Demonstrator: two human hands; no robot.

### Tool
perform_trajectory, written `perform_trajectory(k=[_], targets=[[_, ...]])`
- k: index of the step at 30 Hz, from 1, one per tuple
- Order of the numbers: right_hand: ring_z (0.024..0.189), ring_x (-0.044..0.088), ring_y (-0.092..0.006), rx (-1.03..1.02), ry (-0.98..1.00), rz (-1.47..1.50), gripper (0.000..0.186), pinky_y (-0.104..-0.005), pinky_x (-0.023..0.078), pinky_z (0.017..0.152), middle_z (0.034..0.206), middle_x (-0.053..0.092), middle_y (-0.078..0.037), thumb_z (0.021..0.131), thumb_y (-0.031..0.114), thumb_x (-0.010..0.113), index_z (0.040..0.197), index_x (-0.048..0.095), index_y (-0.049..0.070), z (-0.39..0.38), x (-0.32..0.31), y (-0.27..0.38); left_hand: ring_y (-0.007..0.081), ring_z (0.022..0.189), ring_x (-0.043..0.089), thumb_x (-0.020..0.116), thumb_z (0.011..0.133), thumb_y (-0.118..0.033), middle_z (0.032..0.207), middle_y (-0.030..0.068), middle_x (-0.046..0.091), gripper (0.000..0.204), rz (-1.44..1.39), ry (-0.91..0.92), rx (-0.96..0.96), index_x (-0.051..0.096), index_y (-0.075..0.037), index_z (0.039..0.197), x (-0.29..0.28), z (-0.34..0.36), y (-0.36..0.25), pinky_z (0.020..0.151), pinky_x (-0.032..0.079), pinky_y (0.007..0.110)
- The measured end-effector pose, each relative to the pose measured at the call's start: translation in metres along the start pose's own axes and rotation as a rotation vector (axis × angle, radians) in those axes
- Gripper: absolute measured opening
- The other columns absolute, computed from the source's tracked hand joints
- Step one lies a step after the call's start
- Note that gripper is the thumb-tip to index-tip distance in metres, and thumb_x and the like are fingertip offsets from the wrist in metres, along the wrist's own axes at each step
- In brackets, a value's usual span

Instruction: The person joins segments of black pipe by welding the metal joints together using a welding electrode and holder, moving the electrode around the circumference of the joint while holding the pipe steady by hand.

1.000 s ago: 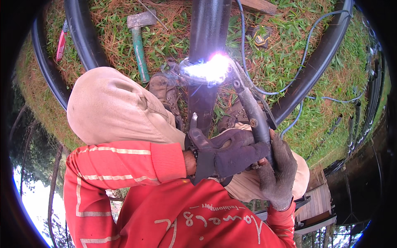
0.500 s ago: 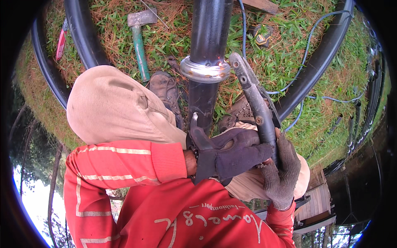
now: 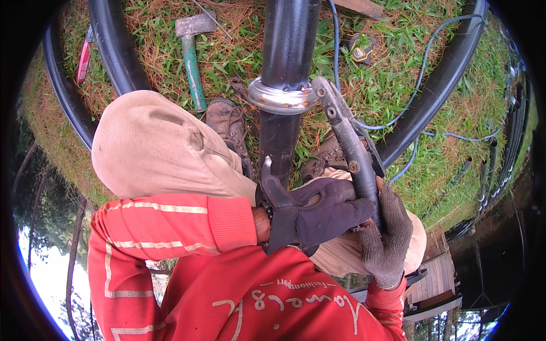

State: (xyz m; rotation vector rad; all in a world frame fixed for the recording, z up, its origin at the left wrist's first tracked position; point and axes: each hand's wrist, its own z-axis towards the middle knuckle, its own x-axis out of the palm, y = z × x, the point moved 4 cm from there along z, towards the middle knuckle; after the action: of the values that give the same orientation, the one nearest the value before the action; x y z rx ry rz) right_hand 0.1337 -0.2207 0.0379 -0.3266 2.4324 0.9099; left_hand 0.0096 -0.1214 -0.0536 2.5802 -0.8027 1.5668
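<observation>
A long dark welding holder [image 3: 355, 160] slants up toward the right side of a silvery ring [image 3: 280, 98] on an upright black pipe [image 3: 289, 37]. My left hand [image 3: 315, 213], in a dark glove with a worn pale fingertip, is closed round the holder's lower part. Beside it my right hand [image 3: 387, 238], in a grey knit glove, grips the handle. The holder's tip is at the ring's right edge; whether it touches is unclear, and I cannot make out any rod in it. My bent knees and brown boots [image 3: 224, 122] flank the pipe.
On the grass lie a green-handled hammer [image 3: 192, 68], a red tool [image 3: 85, 57], a tape measure [image 3: 361, 51], a wooden board [image 3: 355, 7] and a looping blue-grey cable [image 3: 424, 68]. Large curved black pipes [image 3: 114, 45] arch on both sides, with several more [image 3: 500, 159] at far right.
The bright arc and smoke at the ring a second ago are gone. The holder's tip swung slightly right, then shifted back left toward the ring. My hands stay closed on it.
</observation>
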Motion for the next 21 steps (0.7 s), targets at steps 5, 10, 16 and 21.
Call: perform_trajectory(k=[5, 10, 16, 21], targets=[[0.119, 0.071, -0.0469, 0.0, -0.002, 0.021, 0.065, -0.0484, 0.054, 0.106, 0.13, 0.071, -0.031, 0.091, 0.013, 0.075, 0.15, 0.059, -0.009, 0.001, 0.001, 0.001, 0.0106, 0.088, 0.069, 0.067, 0.107, -0.047, 0.101, 0.0049, 0.075, 0.047, 0.104, -0.017, -0.086, 0.075, -0.002, 0.12, -0.002, -0.002, 0.001, 0.078, 0.058, 0.031], [0.118, 0.072, -0.0454, 0.042, 0.016, -0.011, 0.066, -0.0479, 0.055, 0.104, 0.131, 0.071, -0.03, 0.091, 0.013, 0.075, 0.15, 0.059, -0.009, 0.005, 0.002, 0.004, 0.0126, 0.098, 0.07, 0.066, 0.108, -0.045, 0.112, 0.008, 0.075, 0.05, 0.042, 0.057, -0.094, 0.072, -0.002, 0.132, -0.002, -0.001, -0.004, 0.087, 0.058, 0.032], [0.115, 0.073, -0.0392, 0.013, -0.11, -0.011, 0.065, -0.0455, 0.055, 0.103, 0.132, 0.073, -0.027, 0.091, 0.014, 0.078, 0.148, 0.061, -0.012, 0.005, -0.015, 0.015, 0.0146, 0.104, 0.071, 0.065, 0.109, -0.039, 0.112, 0.0096, 0.076, 0.046, -0.047, -0.005, 0.139, 0.07, 0.0, 0.134, 0.006, -0.007, -0.021, 0.093, 0.058, 0.032], [0.108, 0.075, -0.0383, -0.047, 0.028, -0.111, 0.062, -0.0427, 0.056, 0.098, 0.125, 0.074, -0.026, 0.091, 0.011, 0.079, 0.148, 0.063, -0.008, 0.027, -0.029, 0.051, 0.0159, 0.1, 0.075, 0.064, 0.111, -0.036, 0.104, 0.0091, 0.079, 0.04, -0.094, 0.0, 0.183, 0.074, 0.001, 0.123, 0.005, -0.012, -0.027, 0.093, 0.059, 0.033]])
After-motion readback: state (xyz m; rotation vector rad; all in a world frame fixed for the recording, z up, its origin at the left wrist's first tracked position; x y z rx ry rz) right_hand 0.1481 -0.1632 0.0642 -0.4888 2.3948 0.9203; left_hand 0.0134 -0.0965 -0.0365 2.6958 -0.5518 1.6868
